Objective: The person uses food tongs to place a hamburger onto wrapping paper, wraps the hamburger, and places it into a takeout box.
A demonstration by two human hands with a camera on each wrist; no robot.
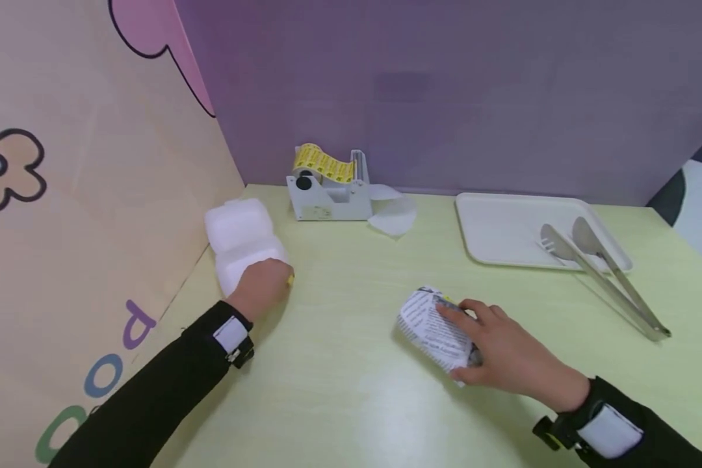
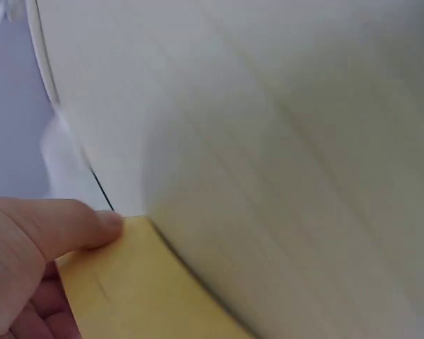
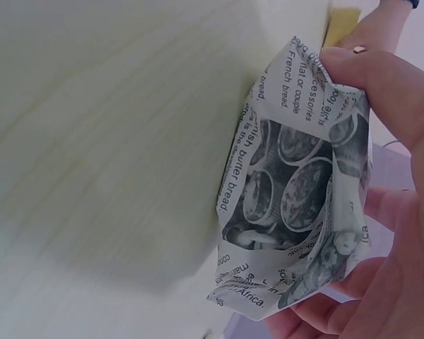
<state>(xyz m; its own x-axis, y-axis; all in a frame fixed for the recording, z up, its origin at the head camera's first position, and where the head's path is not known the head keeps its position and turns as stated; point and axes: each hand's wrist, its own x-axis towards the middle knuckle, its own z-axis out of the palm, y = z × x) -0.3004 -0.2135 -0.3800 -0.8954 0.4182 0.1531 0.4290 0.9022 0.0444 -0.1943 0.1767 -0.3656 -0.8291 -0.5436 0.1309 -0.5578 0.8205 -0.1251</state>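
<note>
My right hand grips a packet wrapped in newsprint-patterned paper, thumb on one side and fingers on the other. Printed words and pictures of food in cups cover the wrapped packet, and a bit of yellow shows near its top edge in the head view. At the left, my left hand is beside an open white foam clamshell box and overlaps its near half. Between its thumb and fingers it pinches a flat yellow piece, mostly hidden from the head view.
A label dispenser with a roll of yellow stickers stands by the purple back wall, white backing strip trailing right. Metal tongs lie partly across a white tray at the back right. A decorated wall borders the table's left.
</note>
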